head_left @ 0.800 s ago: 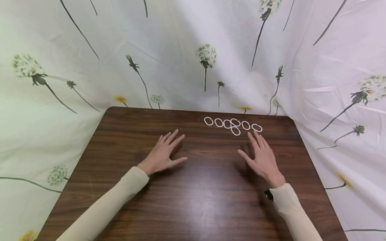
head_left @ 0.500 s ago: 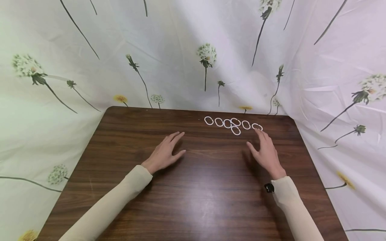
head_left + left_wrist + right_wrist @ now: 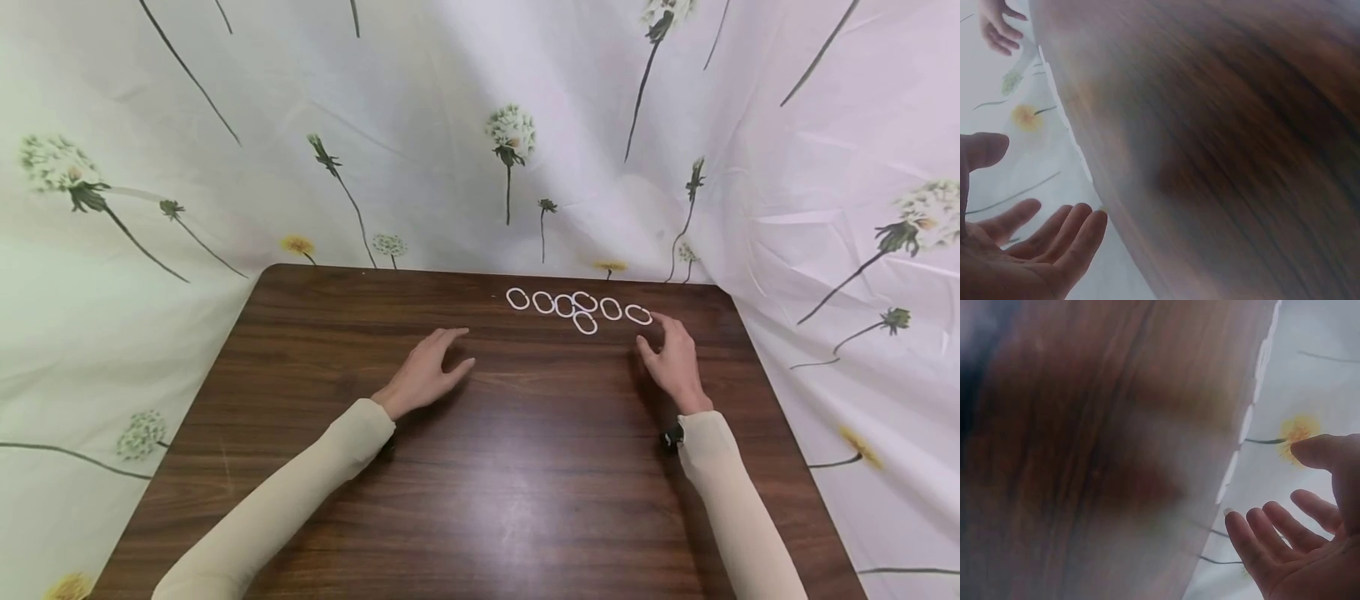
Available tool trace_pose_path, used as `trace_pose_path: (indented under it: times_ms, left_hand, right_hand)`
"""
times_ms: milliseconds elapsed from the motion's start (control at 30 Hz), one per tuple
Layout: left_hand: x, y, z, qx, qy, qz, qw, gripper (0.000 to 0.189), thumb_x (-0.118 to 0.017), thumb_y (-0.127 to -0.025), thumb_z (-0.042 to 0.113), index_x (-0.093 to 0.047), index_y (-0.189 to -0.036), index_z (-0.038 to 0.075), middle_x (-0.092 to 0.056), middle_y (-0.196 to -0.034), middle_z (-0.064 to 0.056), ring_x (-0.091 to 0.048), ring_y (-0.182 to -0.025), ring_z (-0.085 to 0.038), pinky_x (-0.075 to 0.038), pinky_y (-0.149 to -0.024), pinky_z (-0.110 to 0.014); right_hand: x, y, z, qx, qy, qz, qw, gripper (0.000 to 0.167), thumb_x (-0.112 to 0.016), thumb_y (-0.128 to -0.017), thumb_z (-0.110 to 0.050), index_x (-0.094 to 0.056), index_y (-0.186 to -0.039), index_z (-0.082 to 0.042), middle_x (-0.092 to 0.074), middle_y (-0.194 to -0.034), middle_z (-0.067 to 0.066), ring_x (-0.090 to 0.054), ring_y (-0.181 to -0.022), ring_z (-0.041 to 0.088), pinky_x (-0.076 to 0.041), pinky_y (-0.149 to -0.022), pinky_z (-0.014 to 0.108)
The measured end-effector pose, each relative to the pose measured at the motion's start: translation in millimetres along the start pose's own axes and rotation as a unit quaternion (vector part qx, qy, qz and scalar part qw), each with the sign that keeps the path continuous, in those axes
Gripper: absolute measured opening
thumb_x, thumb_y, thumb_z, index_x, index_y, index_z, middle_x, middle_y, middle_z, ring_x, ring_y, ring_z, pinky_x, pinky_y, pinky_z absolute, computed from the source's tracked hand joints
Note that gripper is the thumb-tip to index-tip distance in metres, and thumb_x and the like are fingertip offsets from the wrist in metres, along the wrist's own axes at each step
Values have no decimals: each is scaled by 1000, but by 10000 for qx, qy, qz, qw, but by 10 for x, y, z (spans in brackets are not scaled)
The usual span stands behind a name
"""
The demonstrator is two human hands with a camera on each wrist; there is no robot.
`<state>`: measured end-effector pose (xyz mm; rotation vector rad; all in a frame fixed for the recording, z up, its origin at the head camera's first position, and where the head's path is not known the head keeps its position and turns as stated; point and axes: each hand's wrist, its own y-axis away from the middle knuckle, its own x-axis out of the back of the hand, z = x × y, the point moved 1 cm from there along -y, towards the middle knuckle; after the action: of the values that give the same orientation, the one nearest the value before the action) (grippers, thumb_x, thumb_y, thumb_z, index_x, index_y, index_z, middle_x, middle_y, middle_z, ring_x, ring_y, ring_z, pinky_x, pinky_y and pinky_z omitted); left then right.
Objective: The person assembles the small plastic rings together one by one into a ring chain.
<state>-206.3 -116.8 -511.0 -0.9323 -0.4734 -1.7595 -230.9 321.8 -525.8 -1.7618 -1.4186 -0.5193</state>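
Several white oval rings (image 3: 543,302) lie in a loose row near the back edge of the wooden table, some overlapping, with one ring (image 3: 585,323) set slightly forward of the others. My right hand (image 3: 675,362) is just right of the row, its index fingertip close beside the rightmost ring (image 3: 639,315). Nothing is in its relaxed fingers, and in the right wrist view the thumb stands apart from them. Left of the rings, my left hand (image 3: 426,373) is over the table with fingers loosely bent and thumb spread, holding nothing.
The dark brown wooden table (image 3: 480,467) has its back edge against a white curtain (image 3: 435,125) printed with dandelions. More of this cloth hangs at the left and right sides. A black band (image 3: 672,437) sits at the right sleeve cuff.
My right hand has moved right and forward, from in front of the rings to beside the rightmost one. My left hand has shifted slightly right and forward, and its fingers have drawn together.
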Motion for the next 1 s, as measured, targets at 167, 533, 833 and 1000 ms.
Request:
trace_pose_path:
  times_ms: [167, 533, 833, 1000]
  left_hand:
    - [-55, -111, 5, 82, 404, -104, 9991, 56, -66, -103, 35, -53, -149, 5, -64, -136, -19, -65, -120, -33, -59, -101, -49]
    - [-181, -396, -8, 543, 1053, -320, 9924, 49, -63, -104, 30, -56, -143, 0, -64, -138, -21, -68, -119, -35, -60, -104, -48]
    - [-260, -639, -36, 870, 1068, -392, 9897, 50, -62, -105, 32, -55, -144, 2, -63, -138, -20, -67, -116, -33, -59, -103, -46]
    - [-294, -821, -18, 1004, 1103, -306, 9883, 51, -61, -105, 30, -53, -145, -1, -60, -139, -22, -66, -117, -35, -58, -104, -46]
  right_hand:
    - [-37, -88, 114, -393, -150, 110, 9991, 46, -70, -96, -10, -58, -137, 9, -63, -125, 35, -62, -113, 50, -53, -99, 62]
    - [-79, -256, 209, -1132, -362, 28, 9929, 48, -72, -97, -12, -57, -138, 8, -64, -136, 30, -66, -118, 47, -55, -106, 56]
    - [-88, -376, 200, -1553, -342, -291, 9868, 54, -74, -95, -14, -55, -139, 11, -64, -131, 35, -64, -120, 48, -54, -108, 55]
    - [-86, -455, 188, -1582, -171, -491, 9860, 56, -75, -95, -15, -55, -139, 12, -63, -130, 36, -63, -120, 48, -54, -107, 56]
